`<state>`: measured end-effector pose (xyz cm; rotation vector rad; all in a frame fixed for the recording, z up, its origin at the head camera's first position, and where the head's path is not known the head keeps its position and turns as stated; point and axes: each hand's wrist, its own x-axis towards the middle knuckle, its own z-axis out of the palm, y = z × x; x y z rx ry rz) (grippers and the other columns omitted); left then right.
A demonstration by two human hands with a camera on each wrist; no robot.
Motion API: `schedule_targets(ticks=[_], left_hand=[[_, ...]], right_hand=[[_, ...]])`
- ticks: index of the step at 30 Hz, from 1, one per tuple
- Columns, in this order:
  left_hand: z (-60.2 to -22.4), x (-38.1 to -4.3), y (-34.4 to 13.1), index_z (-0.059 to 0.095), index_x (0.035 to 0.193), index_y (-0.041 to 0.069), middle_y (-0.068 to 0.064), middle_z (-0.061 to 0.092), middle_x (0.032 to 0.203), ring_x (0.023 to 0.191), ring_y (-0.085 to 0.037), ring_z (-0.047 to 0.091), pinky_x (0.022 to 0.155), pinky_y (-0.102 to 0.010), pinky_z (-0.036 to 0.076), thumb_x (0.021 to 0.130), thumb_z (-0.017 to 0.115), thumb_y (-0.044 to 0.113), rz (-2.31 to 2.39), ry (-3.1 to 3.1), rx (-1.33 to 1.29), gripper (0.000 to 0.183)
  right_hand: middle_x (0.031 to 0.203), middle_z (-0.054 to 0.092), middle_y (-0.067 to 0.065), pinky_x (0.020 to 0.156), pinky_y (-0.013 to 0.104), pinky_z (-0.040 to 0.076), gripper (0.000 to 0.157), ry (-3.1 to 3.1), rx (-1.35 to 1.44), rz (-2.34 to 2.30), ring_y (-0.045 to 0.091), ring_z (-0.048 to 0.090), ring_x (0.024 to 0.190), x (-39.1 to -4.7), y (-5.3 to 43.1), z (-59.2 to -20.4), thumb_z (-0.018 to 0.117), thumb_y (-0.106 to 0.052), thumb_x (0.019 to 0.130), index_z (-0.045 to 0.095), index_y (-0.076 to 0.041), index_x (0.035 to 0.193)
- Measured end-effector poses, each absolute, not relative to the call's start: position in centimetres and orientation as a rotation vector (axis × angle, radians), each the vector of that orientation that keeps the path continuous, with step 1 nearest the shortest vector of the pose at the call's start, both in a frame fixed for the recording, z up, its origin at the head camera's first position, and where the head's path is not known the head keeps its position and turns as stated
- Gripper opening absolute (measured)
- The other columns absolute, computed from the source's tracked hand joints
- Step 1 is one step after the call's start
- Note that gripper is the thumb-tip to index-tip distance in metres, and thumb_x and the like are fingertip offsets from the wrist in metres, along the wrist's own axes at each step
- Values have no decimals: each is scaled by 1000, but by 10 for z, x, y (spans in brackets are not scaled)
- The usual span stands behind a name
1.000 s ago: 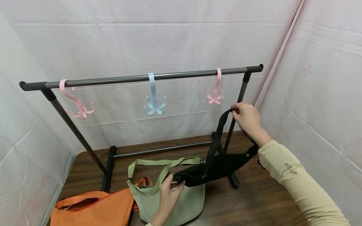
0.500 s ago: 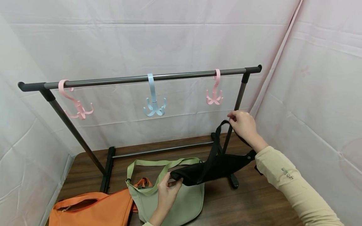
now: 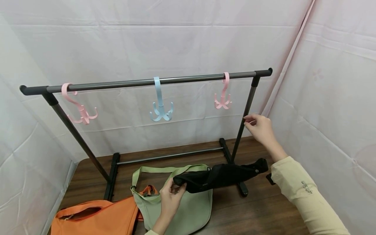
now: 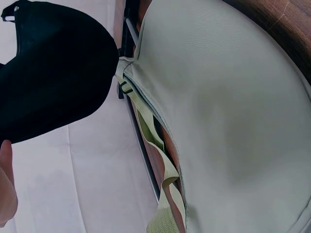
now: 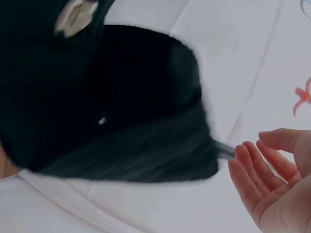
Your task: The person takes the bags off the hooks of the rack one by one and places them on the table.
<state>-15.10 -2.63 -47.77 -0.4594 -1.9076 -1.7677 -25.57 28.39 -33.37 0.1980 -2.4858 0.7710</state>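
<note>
A black bag [image 3: 223, 176] is held above the floor in the head view, tilted up a little at its right end. My left hand [image 3: 169, 199] pinches its left end between thumb and fingers; the left wrist view shows only part of that hand [image 4: 7, 187] against the black cloth. My right hand [image 3: 260, 130] is near the right post of the rack, fingers loosely bent and holding nothing. In the right wrist view this hand [image 5: 274, 182] is apart from the bag. Beneath the black bag lies a sage green bag [image 3: 188, 209] with a light green strap [image 3: 160, 169].
A metal rack [image 3: 123, 85] stands behind. From its bar hang a left pink hook [image 3: 83, 112], a blue hook [image 3: 160, 109] and a right pink hook [image 3: 223, 101]. An orange bag [image 3: 100, 218] lies at the lower left. White sheets surround the wooden surface [image 3: 255, 212].
My right hand has let go of the black strap after lowering it. The strap has dropped onto the bag. My left hand keeps its pinch and has shifted slightly left.
</note>
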Motion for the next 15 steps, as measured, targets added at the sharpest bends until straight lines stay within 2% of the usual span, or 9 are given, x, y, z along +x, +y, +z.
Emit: schedule_targets(ticks=[2,5,7,9,13,15], left_hand=[[-478,-151,-28,59,80,-2,-12,64,73,59,-23,64,47,-21,51,71,63,-20,-1764,-1889,-466,21],[-477,-152,-31,57,80,0,-12,62,73,57,-14,62,46,-18,48,72,62,-19,-1747,-1870,-470,21],[-475,-152,-33,57,80,0,-13,60,73,59,-9,60,48,-17,48,73,62,-18,-1731,-1857,-471,20],[-473,-152,-35,57,81,-1,-15,59,74,58,-8,60,48,-16,47,73,62,-18,-1715,-1847,-474,19],[-470,-154,-39,59,82,-4,-18,61,76,59,-10,63,46,-16,47,73,63,-18,-1707,-1829,-458,17],[-468,-155,-41,59,82,-5,-18,62,76,64,-5,63,46,-16,47,72,63,-17,-1699,-1831,-434,17]], right_hand=[[90,66,23,68,41,53,19,-2488,219,814,34,64,79,-253,290,-334,57,0,84,65,6,100],[92,65,23,66,25,51,20,-2495,251,872,34,63,81,-248,299,-335,58,-1,85,64,6,103],[92,65,22,65,13,47,21,-2491,266,904,29,63,81,-246,305,-337,58,-2,86,64,5,104],[93,65,23,64,5,42,21,-2477,268,945,19,62,80,-243,311,-341,58,-2,86,63,5,105],[98,64,24,67,6,42,23,-2462,252,1070,-3,54,79,-238,322,-351,57,-5,88,61,6,108],[99,66,16,68,8,43,27,-2474,227,1148,-9,52,80,-235,327,-358,56,-9,90,60,5,112]])
